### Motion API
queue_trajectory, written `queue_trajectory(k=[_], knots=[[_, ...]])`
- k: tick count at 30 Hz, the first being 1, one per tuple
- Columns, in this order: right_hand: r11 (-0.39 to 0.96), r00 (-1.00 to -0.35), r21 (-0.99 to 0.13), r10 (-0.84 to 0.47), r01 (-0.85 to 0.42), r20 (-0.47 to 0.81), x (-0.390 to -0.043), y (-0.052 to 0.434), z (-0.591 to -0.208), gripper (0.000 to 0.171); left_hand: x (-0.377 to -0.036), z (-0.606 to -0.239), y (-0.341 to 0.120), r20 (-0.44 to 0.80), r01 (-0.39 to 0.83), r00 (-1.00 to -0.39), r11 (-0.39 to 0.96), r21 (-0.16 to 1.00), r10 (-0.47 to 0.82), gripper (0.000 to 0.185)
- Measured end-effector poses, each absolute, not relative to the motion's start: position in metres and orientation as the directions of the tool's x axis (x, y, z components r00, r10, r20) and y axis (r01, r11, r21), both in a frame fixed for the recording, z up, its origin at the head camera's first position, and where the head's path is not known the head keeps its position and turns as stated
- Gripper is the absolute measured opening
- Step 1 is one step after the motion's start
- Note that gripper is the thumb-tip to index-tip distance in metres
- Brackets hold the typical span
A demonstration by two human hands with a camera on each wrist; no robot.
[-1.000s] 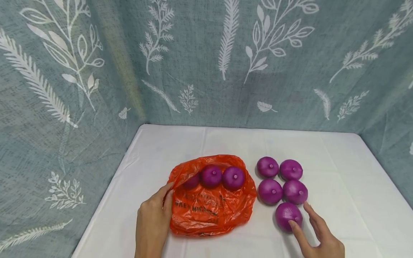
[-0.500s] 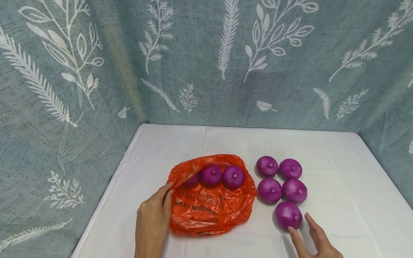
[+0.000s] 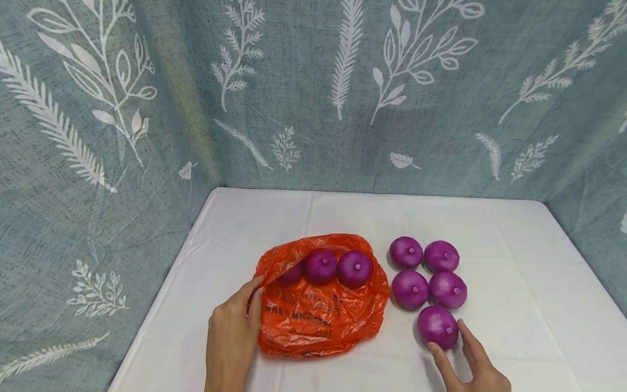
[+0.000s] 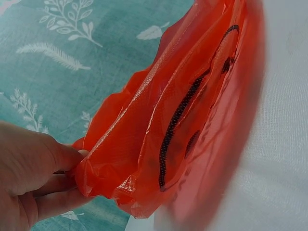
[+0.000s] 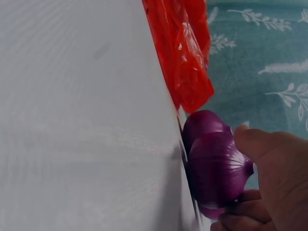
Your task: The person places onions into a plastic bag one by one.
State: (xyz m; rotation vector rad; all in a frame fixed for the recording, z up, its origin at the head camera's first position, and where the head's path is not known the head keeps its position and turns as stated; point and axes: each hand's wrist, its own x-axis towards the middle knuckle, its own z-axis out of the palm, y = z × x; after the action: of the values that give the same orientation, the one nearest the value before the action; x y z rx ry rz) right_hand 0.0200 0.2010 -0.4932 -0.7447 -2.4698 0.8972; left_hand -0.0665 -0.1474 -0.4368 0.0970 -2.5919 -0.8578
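The right hand (image 3: 472,367) comes in from the near edge of the desk (image 3: 514,326) with its fingers spread around the nearest purple onion (image 3: 437,326). From the head view its thumb touches the onion's near left side and a finger lies along its right side; the right wrist view shows the thumb and curled fingertips against the onion, which rests on the desk. How firmly the hand closes on it cannot be told for sure, but the fingers do curl round it.

This onion lies at the near end of a cluster, just in front of four other purple onions (image 3: 423,272) set two by two, and it nearly touches the closest pair. It is a short way to the right of the orange plastic bag (image 3: 318,316).

The left hand (image 3: 232,337) sits at the left edge of the orange plastic bag, pinching the bag's rim between thumb and fingers, as the left wrist view shows, and lifting it so the mouth gapes. Inside the bag, at its far side, lie three more purple onions (image 3: 338,268), one half hidden under the raised plastic.
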Motion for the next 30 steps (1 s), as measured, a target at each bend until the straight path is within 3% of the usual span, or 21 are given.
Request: queue_trajectory(k=[8,19,30], knots=[[0.686,-0.819,-0.685,0.524,0.244,0.233,0.014,0.199,-0.493,0.079,-0.066,-0.438,-0.148,0.384,0.076,-0.903,0.806,0.586,-0.194,0.028],[0.755,-0.879,-0.623,0.422,0.204,0.224,0.008,0.195,-0.492,0.093,-0.065,-0.439,-0.148,0.391,0.085,-0.901,0.810,0.581,-0.186,0.028],[0.781,-0.887,-0.612,0.364,0.124,0.285,0.005,0.196,-0.496,0.096,-0.065,-0.438,-0.149,0.401,0.110,-0.900,0.800,0.590,-0.173,0.027]])
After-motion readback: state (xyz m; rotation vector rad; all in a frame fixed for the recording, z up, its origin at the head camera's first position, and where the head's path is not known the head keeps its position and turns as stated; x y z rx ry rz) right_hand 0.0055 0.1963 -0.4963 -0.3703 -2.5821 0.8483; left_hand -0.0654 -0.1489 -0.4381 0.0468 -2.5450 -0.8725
